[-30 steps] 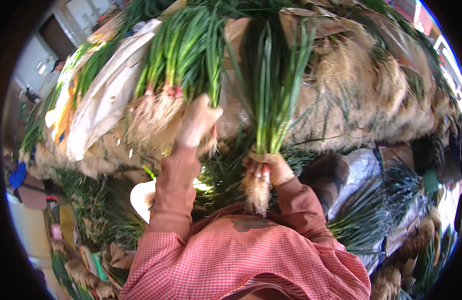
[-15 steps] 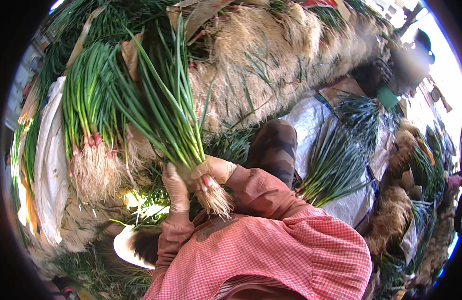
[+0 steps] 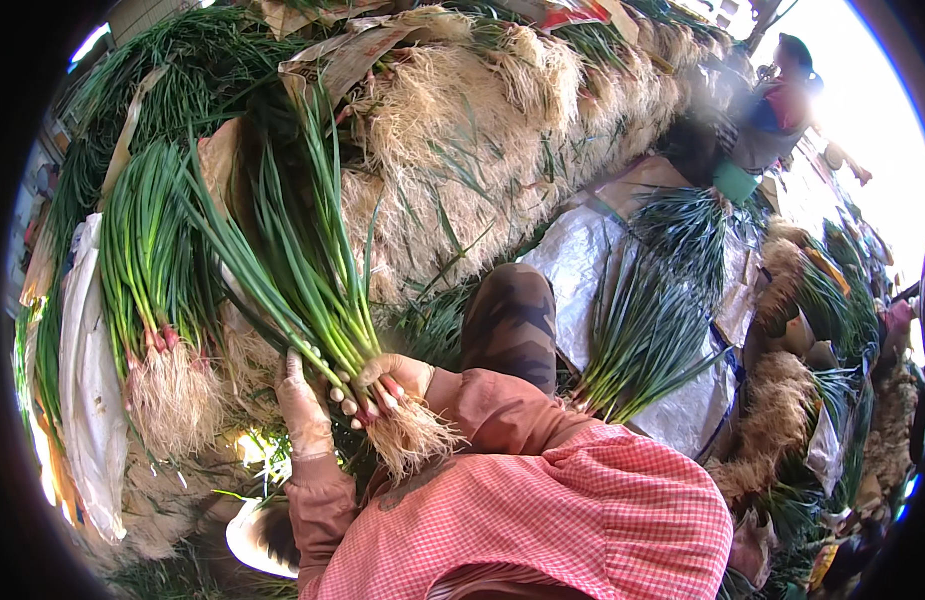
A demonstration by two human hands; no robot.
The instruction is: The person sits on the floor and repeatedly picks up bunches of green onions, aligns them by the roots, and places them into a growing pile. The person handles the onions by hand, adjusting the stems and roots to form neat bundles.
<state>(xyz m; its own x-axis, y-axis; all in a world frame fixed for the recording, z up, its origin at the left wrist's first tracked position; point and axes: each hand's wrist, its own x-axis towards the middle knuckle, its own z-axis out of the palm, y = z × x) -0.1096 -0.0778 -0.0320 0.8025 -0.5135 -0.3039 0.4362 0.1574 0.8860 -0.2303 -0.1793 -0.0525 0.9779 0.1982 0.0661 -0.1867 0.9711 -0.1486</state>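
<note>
A bunch of green onions (image 3: 334,318) is held between my hands, its long green leaves fanned up and away and its pale hairy roots hanging near my apron. My right hand (image 3: 400,374), in a pale glove, is closed round the stems just above the reddish-white bulbs. On the other side, my gloved left hand (image 3: 307,405) presses against the stems, closed on them; some of its fingers are hidden behind the bunch. Left of my hands stands another onion bunch (image 3: 162,290), leaves up, its reddish bulbs above a thick mat of roots.
Ahead rises a large heap of onions (image 3: 482,120), roots outward. More bunches (image 3: 642,330) lie on a silvery plastic sheet (image 3: 687,415) at the right. My camouflage-clad knee (image 3: 512,315) is between. A white cloth strip (image 3: 87,390) hangs at left. Another person (image 3: 777,110) sits far right.
The view has shifted, so the surroundings sit differently in it. My left hand has spread slightly away from my right, and more bulbs show between them. The bunch stays in my hands.
</note>
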